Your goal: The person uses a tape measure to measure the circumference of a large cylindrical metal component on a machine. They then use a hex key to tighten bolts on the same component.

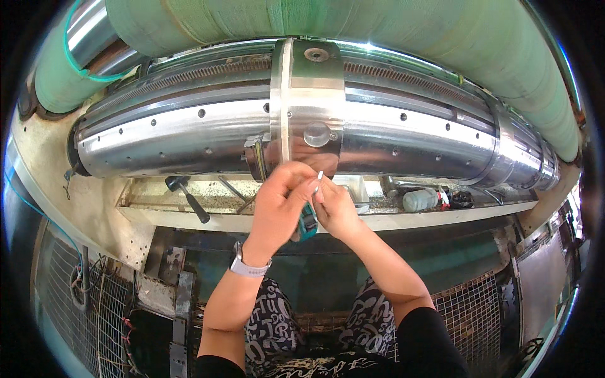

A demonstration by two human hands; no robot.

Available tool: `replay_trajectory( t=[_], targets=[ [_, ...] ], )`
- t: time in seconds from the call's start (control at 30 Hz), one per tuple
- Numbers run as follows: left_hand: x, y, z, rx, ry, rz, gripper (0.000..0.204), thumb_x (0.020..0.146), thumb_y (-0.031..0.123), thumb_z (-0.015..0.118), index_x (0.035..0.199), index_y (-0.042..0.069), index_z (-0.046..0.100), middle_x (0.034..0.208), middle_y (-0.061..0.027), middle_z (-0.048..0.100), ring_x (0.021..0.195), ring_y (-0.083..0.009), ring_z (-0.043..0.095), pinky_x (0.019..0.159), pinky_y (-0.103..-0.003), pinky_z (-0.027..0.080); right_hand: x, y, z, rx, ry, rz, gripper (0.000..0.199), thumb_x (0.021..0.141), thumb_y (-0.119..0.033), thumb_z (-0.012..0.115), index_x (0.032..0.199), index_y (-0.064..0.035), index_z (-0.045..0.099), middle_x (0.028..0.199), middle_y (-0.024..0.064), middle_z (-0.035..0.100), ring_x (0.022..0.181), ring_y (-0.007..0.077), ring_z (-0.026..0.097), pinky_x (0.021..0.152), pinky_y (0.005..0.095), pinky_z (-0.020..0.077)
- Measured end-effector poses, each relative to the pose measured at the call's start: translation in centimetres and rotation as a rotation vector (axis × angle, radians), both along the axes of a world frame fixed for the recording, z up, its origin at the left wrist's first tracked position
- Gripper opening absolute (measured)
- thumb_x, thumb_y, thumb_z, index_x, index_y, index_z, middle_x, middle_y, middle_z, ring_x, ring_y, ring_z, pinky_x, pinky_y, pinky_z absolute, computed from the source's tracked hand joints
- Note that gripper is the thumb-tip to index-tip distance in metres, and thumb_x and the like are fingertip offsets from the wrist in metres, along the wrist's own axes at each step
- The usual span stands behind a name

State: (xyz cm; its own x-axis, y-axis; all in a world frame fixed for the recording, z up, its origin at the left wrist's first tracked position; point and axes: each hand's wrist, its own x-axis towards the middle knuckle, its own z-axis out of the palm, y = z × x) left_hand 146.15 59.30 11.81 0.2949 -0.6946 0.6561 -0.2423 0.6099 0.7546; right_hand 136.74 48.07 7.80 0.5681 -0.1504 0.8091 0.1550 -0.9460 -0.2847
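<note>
My left hand (282,196), with a pale watch on its wrist, is closed in a pinch at a small white strip (319,177). Right against it, my right hand (338,211) has its fingers curled in at the same spot; what they grip is hidden. A teal and black tool (307,225) shows below and between the hands, mostly covered by them. Both hands are in front of a polished metal collar (315,101) on a long steel cylinder (183,138). A pale band (285,94) runs round the collar. A small metal bracket (256,157) is on the cylinder left of it.
Large green rollers (340,22) cross above the cylinder. Under it, a shallow ledge (170,217) holds a black-handled tool (195,205), a metal rod (232,189) and a clear spray bottle (421,200). Grated flooring (469,309) lies below on either side of my legs.
</note>
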Motion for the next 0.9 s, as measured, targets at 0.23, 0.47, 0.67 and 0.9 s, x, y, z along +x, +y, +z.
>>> replay_trajectory(
  t=[0.23, 0.47, 0.67, 0.9],
  targets=[
    [-0.9, 1.0, 1.3, -0.017, -0.603, 0.378, 0.019, 0.083, 0.006, 0.062, 0.099, 0.0, 0.055, 0.073, -0.0114, 0.06, 0.063, -0.0224, 0.06, 0.057, -0.03, 0.047, -0.4, 0.0, 0.7, 0.075, 0.005, 0.043, 0.019, 0.074, 0.003, 0.056, 0.092, -0.0006, 0.052, 0.085, 0.0161, 0.057, 0.072, 0.0377, 0.059, 0.06, 0.0414, 0.0494],
    [0.7, 0.8, 2.1, -0.155, -0.801, 0.358, 0.021, 0.079, 0.003, 0.063, 0.099, 0.001, 0.055, 0.071, -0.0144, 0.059, 0.062, -0.0296, 0.06, 0.052, -0.035, 0.045, -0.3, -0.5, 0.4, 0.052, 0.025, 0.066, 0.023, 0.076, 0.002, 0.057, 0.098, -0.0009, 0.054, 0.087, 0.0154, 0.058, 0.073, 0.0371, 0.059, 0.058, 0.0392, 0.0487],
    [0.8, 1.0, 1.3, -0.102, -0.733, 0.318, 0.029, 0.079, 0.003, 0.063, 0.107, 0.001, 0.054, 0.077, -0.0128, 0.061, 0.059, -0.0236, 0.059, 0.053, -0.031, 0.045, -0.2, -0.4, -0.2, -0.02, -0.019, 0.046, 0.022, 0.075, 0.003, 0.056, 0.097, -0.0008, 0.054, 0.089, 0.0155, 0.058, 0.073, 0.0366, 0.059, 0.059, 0.0395, 0.0483],
    [1.1, 5.8, -3.7, 0.05, -0.167, 0.444, 0.027, 0.081, 0.002, 0.06, 0.108, 0.003, 0.057, 0.093, -0.0093, 0.064, 0.061, -0.0112, 0.057, 0.056, -0.024, 0.044, -1.6, 2.2, 4.0, -0.151, 0.042, 0.168, 0.021, 0.073, 0.003, 0.058, 0.094, -0.0019, 0.056, 0.092, 0.0102, 0.058, 0.081, 0.0293, 0.056, 0.07, 0.0384, 0.0456]
  ],
)
